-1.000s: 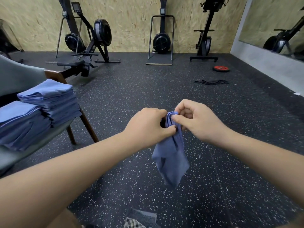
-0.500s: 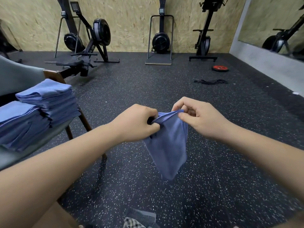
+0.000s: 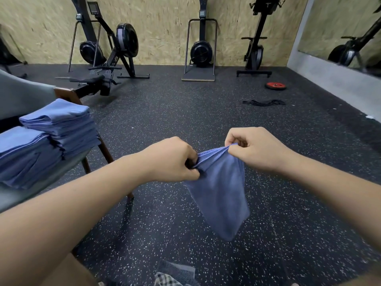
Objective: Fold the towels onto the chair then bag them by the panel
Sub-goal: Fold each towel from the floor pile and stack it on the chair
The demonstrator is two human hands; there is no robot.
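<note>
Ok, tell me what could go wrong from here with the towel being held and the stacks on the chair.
1. The left hand and right hand pinch only the top edge of the towel, which hangs bunched over the floor; a loose pinch could drop it or leave a crooked fold.
2. The taller stack of folded towels seems to reach the seat edge of the chair; one more towel set carelessly might tip it off.
</note>
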